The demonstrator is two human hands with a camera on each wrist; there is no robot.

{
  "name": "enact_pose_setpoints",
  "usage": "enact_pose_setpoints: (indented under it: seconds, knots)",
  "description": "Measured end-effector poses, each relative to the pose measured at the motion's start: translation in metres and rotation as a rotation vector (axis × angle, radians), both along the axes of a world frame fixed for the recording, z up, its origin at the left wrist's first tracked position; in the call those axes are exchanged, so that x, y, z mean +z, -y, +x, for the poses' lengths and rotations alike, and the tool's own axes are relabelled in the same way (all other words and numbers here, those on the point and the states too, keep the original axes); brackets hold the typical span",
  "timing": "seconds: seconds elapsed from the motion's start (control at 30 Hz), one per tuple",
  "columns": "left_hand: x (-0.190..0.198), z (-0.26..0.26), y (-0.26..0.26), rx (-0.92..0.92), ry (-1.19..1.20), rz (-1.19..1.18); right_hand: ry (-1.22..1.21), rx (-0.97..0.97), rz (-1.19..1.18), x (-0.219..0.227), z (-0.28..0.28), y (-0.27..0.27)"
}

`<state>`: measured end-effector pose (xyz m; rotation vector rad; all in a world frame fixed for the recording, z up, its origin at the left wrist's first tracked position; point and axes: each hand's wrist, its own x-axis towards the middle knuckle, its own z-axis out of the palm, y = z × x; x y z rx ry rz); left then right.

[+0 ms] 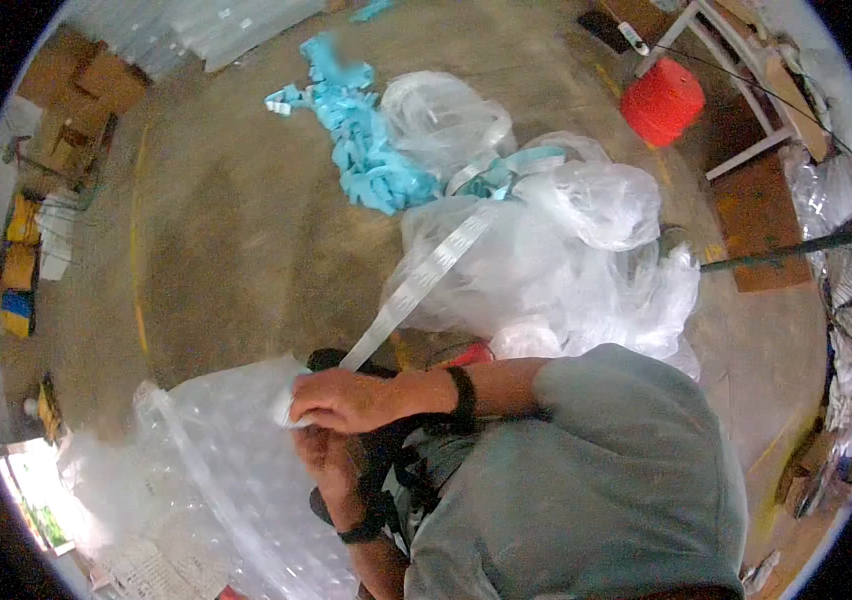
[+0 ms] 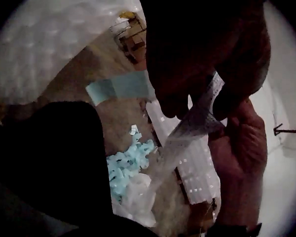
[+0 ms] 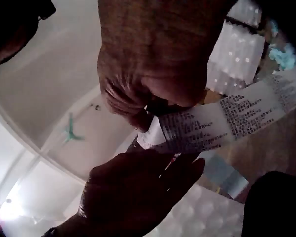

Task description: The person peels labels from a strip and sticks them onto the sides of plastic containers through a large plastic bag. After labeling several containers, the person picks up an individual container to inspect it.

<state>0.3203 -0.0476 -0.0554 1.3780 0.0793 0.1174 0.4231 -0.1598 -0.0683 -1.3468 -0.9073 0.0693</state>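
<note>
A long white label strip (image 1: 424, 275) slants up from my hands to a heap of clear plastic. Close-up, rows of small dark print cover the strip (image 3: 222, 126). My right hand (image 1: 356, 397) pinches its near end, which is folded over between thumb and fingers (image 3: 150, 136). Just beneath, my left hand (image 1: 324, 462) holds the strip too, its fingers lying against the underside in the right wrist view. A short pale blue strip (image 2: 119, 88) sticks out beside the left hand. Bubble wrap (image 1: 236, 430) spreads beside and below both hands.
Clear plastic bags (image 1: 536, 260) heap on the floor ahead, next to a pile of light blue scraps (image 1: 371, 150). A large red spool (image 1: 662, 101) stands by a white metal frame (image 1: 751, 155). Cardboard boxes (image 1: 96, 80) stack at the far left.
</note>
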Motion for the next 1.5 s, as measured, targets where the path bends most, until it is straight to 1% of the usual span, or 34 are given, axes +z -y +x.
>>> enact_pose_setpoints:
  seconds: [0.03,0.1,0.13,0.17,0.2,0.27,0.3,0.4,0.47,0.53,0.57,0.63,0.73,0.77,0.8,0.83,0.87,0.9,0.97,1.0,1.03,1.1,1.13,1.2,1.27,1.3,1.37,1.4,1.43,1.47,1.5]
  knots:
    - [-0.013,-0.006,-0.014,-0.013,0.000,-0.015,0.011,0.041,0.040,0.004,-0.002,-0.008]
    - [-0.053,-0.023,-0.038,0.154,-0.222,0.018,0.020,0.028,0.049,0.010,-0.008,-0.026]
    - [-0.063,-0.035,-0.038,0.141,-0.007,-0.070,0.030,0.030,0.073,0.010,-0.014,-0.036]
    - [-0.067,-0.040,-0.040,0.162,-0.025,-0.098,0.028,0.024,0.066,0.009,-0.023,-0.049]
    - [-0.070,-0.041,-0.040,0.182,-0.042,-0.122,0.045,-0.121,0.092,0.008,-0.034,-0.063]
    - [-0.071,-0.046,-0.042,0.220,-0.074,-0.137,-0.020,-0.298,0.001,0.023,-0.050,-0.070]
    - [-0.071,-0.047,-0.044,0.230,-0.081,-0.143,-0.017,-0.296,0.002,0.024,-0.047,-0.069]
    - [-0.070,-0.046,-0.049,0.255,-0.086,-0.154,0.052,-0.205,0.110,0.029,-0.032,-0.067]
    - [-0.072,-0.046,-0.051,0.259,-0.063,-0.162,0.045,-0.004,0.128,0.025,-0.020,-0.066]
    - [-0.073,-0.049,-0.054,0.209,0.006,-0.151,0.046,0.030,0.152,0.021,-0.016,-0.066]
    - [-0.074,-0.054,-0.056,0.218,0.005,-0.147,0.042,0.058,0.180,0.019,-0.016,-0.067]
    - [-0.070,-0.059,-0.056,0.271,-0.087,-0.107,0.031,0.085,0.156,0.016,-0.019,-0.067]
    - [-0.041,-0.054,-0.036,0.347,-0.157,-0.122,0.032,0.101,0.108,0.016,-0.021,-0.059]
    - [-0.039,-0.053,-0.033,0.361,-0.155,-0.113,0.041,0.116,0.086,0.017,-0.022,-0.057]
    - [-0.036,-0.056,-0.034,0.337,-0.209,-0.126,0.034,0.189,0.067,0.014,-0.019,-0.058]
    - [-0.032,-0.065,-0.041,0.326,-0.264,-0.134,-0.032,0.251,0.097,0.011,-0.020,-0.057]
    - [-0.030,-0.070,-0.046,0.310,-0.302,0.191,-0.061,0.317,0.029,0.018,-0.017,-0.050]
    - [-0.028,-0.075,-0.050,0.306,-0.345,0.516,-0.005,0.336,-0.013,0.020,-0.012,-0.045]
    - [-0.009,-0.063,-0.035,0.150,-0.143,-0.157,-0.093,0.439,-0.092,0.031,-0.010,-0.034]
    - [-0.002,-0.060,-0.032,0.099,-0.092,-0.223,-0.090,0.425,-0.105,0.030,-0.011,-0.033]
    - [-0.006,-0.063,-0.036,0.088,-0.092,-0.234,-0.116,0.444,-0.138,0.030,-0.014,-0.034]
    - [-0.014,-0.074,-0.047,0.127,0.035,-0.324,-0.136,0.467,-0.179,0.031,-0.018,-0.039]
    - [-0.016,-0.078,-0.052,0.129,0.037,-0.332,-0.126,0.479,-0.171,0.029,-0.022,-0.044]
    - [-0.020,-0.084,-0.058,0.159,0.015,-0.283,-0.113,0.497,-0.175,0.024,-0.027,-0.050]
    - [-0.015,-0.088,-0.056,0.178,-0.011,-0.323,-0.111,0.490,-0.181,0.023,-0.032,-0.058]
    - [-0.012,-0.091,-0.058,0.202,-0.038,-0.353,-0.105,0.519,-0.181,0.021,-0.033,-0.063]
    - [-0.052,-0.101,-0.072,0.231,-0.083,-0.380,-0.035,0.441,-0.189,0.024,-0.032,-0.068]
    - [-0.034,-0.094,-0.064,0.224,-0.111,-0.350,-0.023,0.422,-0.202,0.028,-0.031,-0.072]
    - [-0.033,-0.095,-0.062,0.226,-0.182,-0.268,-0.012,0.398,-0.216,0.031,-0.031,-0.073]
    - [-0.038,-0.089,-0.060,0.223,-0.145,-0.271,-0.100,0.416,-0.245,0.034,-0.030,-0.075]
    - [-0.041,-0.081,-0.055,0.213,-0.108,-0.277,-0.089,0.448,-0.248,0.038,-0.028,-0.076]
